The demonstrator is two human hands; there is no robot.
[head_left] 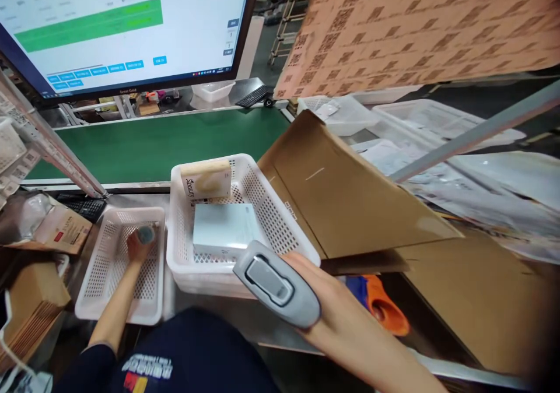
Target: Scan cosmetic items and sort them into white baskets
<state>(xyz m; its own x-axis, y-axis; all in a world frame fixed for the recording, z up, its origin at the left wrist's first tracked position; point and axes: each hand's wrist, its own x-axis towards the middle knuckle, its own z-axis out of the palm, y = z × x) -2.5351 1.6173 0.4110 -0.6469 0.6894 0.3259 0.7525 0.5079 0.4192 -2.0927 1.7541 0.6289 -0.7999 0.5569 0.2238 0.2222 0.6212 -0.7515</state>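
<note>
In the head view my right hand (pixel 312 282) is closed around a grey handheld barcode scanner (pixel 277 285), held over the near right corner of the larger white basket (pixel 181 262). Inside that basket lie a pale blue box (pixel 226 227) and a cream box (pixel 207 182) with dark lettering. My left hand (pixel 135 246) reaches into the smaller white basket (pixel 105 270) on the left. Its fingers are closed on a small round jar (pixel 146 234) with a blue-grey top. The jar's underside is hidden.
A monitor (pixel 131 31) stands above a green conveyor belt (pixel 175 139). An opened cardboard box (pixel 341 189) is right of the larger basket, with an orange object (pixel 387 311) beneath. Sheets of printed codes (pixel 420 25) hang upper right. A carton (pixel 61 224) sits at left.
</note>
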